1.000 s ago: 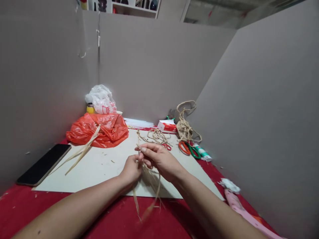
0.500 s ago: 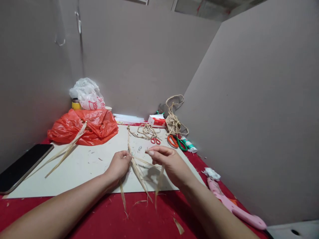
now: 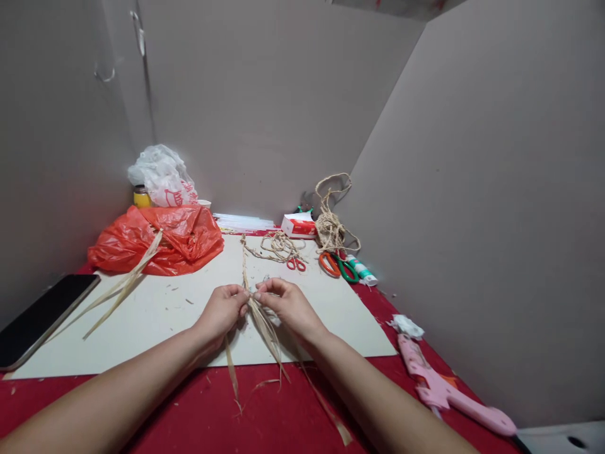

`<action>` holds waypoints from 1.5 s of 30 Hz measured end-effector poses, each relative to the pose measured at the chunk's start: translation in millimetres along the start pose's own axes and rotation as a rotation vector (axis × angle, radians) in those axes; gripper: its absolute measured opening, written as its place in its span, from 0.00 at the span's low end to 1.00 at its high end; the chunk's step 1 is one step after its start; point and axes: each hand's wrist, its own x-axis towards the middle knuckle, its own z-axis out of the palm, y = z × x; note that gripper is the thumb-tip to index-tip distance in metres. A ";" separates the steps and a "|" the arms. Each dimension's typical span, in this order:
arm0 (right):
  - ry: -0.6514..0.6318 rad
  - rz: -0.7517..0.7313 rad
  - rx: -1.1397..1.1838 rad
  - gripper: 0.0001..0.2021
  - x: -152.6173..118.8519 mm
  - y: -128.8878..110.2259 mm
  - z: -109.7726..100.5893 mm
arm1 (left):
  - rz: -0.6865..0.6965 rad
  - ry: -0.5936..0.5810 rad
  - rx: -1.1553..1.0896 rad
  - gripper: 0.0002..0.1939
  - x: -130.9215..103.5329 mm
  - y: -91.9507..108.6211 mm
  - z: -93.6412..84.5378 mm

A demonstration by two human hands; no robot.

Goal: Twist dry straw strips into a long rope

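Observation:
My left hand pinches a braided cord of dry, straw-coloured fibre near its lower end. Close beside it, my right hand is closed too, thumb and finger pinched on the fibre strands at the same spot. Loose fibre strands fan out below the fingers toward the front of the white board. From my hands the cord runs up the board and bends right into a loose coil. The exact crossing of the strands is hidden by my fingertips.
Red-handled scissors lie by the coil, with orange and green handles and a rope bundle behind. A red plastic bag with strands and a black phone are left. A pink glue gun rests at right.
My right hand has moved left and down to the braid, beside my left hand, which stays pinched on it. The view has shifted slightly.

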 end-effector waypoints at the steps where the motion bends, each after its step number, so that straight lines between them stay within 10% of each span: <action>1: -0.016 0.004 0.008 0.08 1.5 0.9 -0.5 | 0.000 0.001 0.002 0.13 -0.2 0.7 0.1; 16: -0.056 0.073 -0.043 0.08 10.3 5.9 -4.9 | 0.012 -0.044 -0.022 0.11 4.5 -5.9 -2.8; 32: 0.067 -0.196 -0.675 0.04 8.1 4.1 -6.3 | -0.022 -0.083 -0.019 0.10 6.3 -3.2 -2.1; 45: -0.103 -0.002 -0.412 0.07 3.5 -7.9 -9.4 | 0.084 0.021 0.010 0.08 7.8 -14.9 1.1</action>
